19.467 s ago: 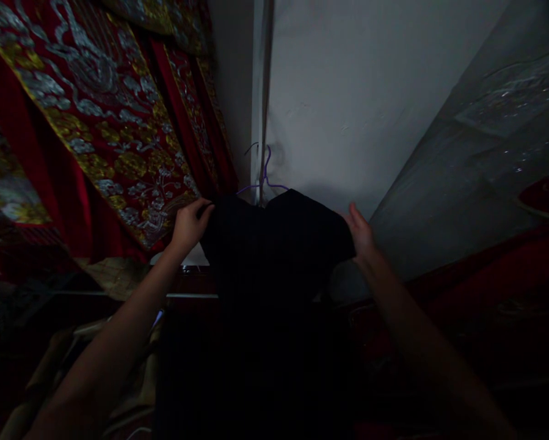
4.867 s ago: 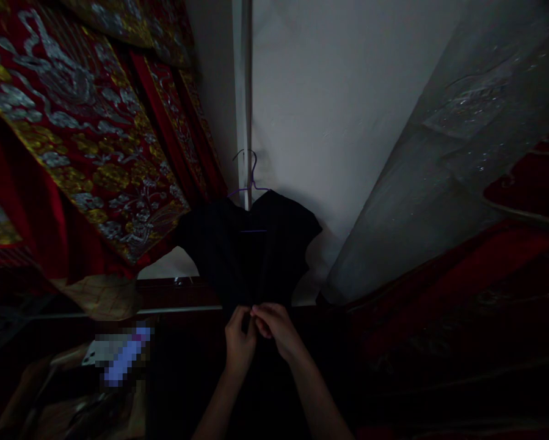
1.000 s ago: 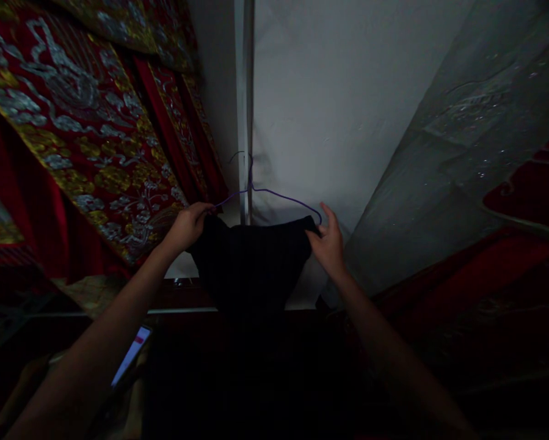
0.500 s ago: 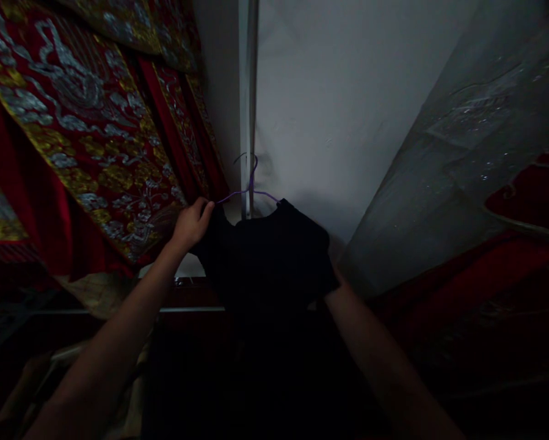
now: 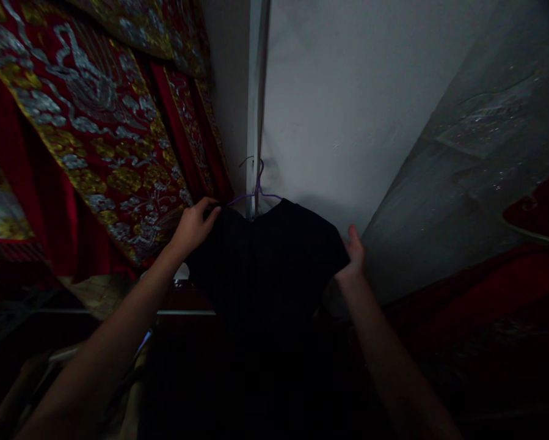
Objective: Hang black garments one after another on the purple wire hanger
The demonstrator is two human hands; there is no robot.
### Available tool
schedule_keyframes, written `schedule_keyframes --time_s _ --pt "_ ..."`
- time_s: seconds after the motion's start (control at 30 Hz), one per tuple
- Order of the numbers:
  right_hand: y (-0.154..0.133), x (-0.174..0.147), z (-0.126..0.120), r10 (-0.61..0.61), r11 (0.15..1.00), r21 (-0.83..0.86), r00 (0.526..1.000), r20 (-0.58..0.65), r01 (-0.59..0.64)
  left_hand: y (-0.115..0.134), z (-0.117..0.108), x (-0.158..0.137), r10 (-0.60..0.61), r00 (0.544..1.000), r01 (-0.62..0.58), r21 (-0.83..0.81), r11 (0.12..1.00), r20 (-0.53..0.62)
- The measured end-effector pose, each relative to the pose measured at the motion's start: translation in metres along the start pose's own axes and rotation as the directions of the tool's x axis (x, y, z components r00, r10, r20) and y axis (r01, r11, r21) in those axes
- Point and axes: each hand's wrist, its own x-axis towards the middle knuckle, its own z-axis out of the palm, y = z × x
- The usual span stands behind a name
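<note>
A black short-sleeved shirt (image 5: 274, 263) hangs on a thin purple hanger (image 5: 259, 183), whose hook sits at a pale vertical post or edge. My left hand (image 5: 197, 226) is closed on the shirt's left shoulder, thumb and fingers pinching the cloth near the hanger's end. At the right sleeve is my right hand (image 5: 354, 253), its thumb or a finger pointing up and away from the cloth. The sleeve edge hides part of that hand, and its other fingers lie behind the shirt. The lower shirt merges into darkness.
Red embroidered cloth (image 5: 95, 122) with gold and silver patterns hangs at the left. The white wall (image 5: 347, 91) is behind the hanger, with the pale post (image 5: 256, 79) running up it. Clear plastic sheeting (image 5: 461, 153) covers something at the right, above red fabric (image 5: 494, 293).
My right hand, hidden behind the sleeve before, has come up and out beside it. The shirt's right shoulder now lies smoother and wider. My left hand keeps its hold.
</note>
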Motion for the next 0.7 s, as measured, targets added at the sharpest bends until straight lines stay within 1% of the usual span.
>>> schedule_keyframes --time_s 0.07,0.1,0.17,0.23,0.27,0.33,0.37,0.43,0.53,0.6,0.67,0.7 --pt "-0.016 0.007 -0.005 0.063 0.99 0.124 0.997 0.033 -0.067 0.009 0.002 0.006 -0.013 1.0 0.013 -0.004 1.0 -0.013" --pt "-0.025 0.009 -0.004 0.082 0.976 0.198 0.996 0.039 -0.088 0.014 0.004 0.009 -0.024 0.999 0.024 -0.003 1.0 -0.023" --pt "-0.043 0.006 0.006 0.092 0.929 0.358 0.995 0.028 -0.097 0.02 0.006 0.016 -0.045 0.998 0.046 0.006 0.999 -0.042" --pt "-0.057 -0.003 0.021 0.123 0.851 0.51 0.992 0.035 -0.124 0.022 0.008 0.021 -0.056 0.997 0.057 0.011 0.998 -0.05" --pt "-0.062 -0.007 0.028 0.146 0.816 0.56 0.988 0.041 -0.144 0.022 0.009 0.023 -0.055 0.997 0.056 0.01 0.998 -0.051" --pt "-0.068 -0.015 0.037 0.178 0.778 0.604 0.983 0.05 -0.172 0.022 0.009 0.024 -0.035 0.998 0.035 -0.002 0.999 -0.048" --pt "-0.068 -0.017 0.038 0.175 0.772 0.614 0.984 0.042 -0.163 0.023 0.009 0.025 -0.014 0.999 0.014 -0.013 1.0 -0.043" --pt "-0.068 -0.018 0.036 0.135 0.765 0.636 0.991 -0.004 -0.102 0.028 0.01 0.026 0.041 0.999 -0.042 -0.036 0.998 -0.026" --pt "-0.067 -0.022 0.029 0.084 0.748 0.663 0.994 -0.067 -0.019 0.041 0.013 0.032 0.12 0.993 -0.12 -0.034 0.992 0.004" --pt "-0.069 -0.035 0.026 0.072 0.742 0.67 0.992 -0.108 0.019 0.052 0.016 0.036 0.159 0.987 -0.159 -0.008 0.987 0.009" --pt "-0.073 -0.058 0.023 0.056 0.752 0.656 0.986 -0.16 0.064 0.062 0.019 0.039 0.196 0.98 -0.197 0.019 0.98 0.018" --pt "-0.075 -0.071 0.02 0.034 0.766 0.639 0.988 -0.152 0.072 0.065 0.02 0.038 0.208 0.978 -0.209 0.025 0.978 0.029"
